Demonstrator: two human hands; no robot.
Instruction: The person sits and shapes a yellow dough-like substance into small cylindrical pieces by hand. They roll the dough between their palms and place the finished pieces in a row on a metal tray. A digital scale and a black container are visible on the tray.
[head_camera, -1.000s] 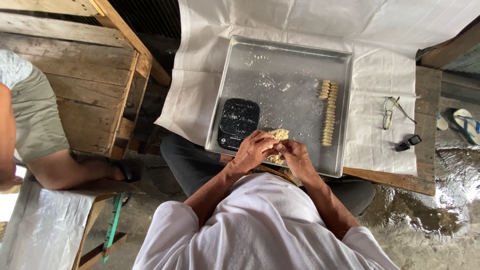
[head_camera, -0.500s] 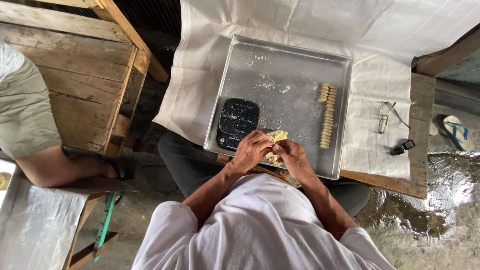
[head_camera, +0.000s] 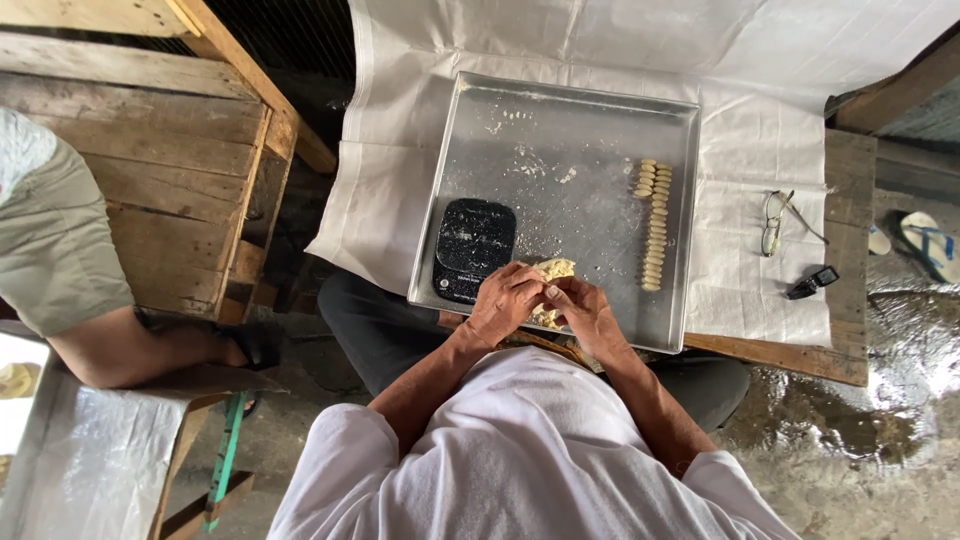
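The lump of pale dough (head_camera: 553, 272) sits at the near edge of the metal tray (head_camera: 570, 110), pinched between both hands. The left hand (head_camera: 505, 302) and the right hand (head_camera: 585, 310) are each closed on it, fingers curled; the portion under the palms is hidden, so its full size cannot be told. A black scale (head_camera: 473, 248) lies just beside the left hand. Completed: a row of small shaped pieces (head_camera: 653, 225) along the right side. Remaining: the held lump, apparently unshaped. Spectacles (head_camera: 772, 222) rest on the table (head_camera: 845, 190).
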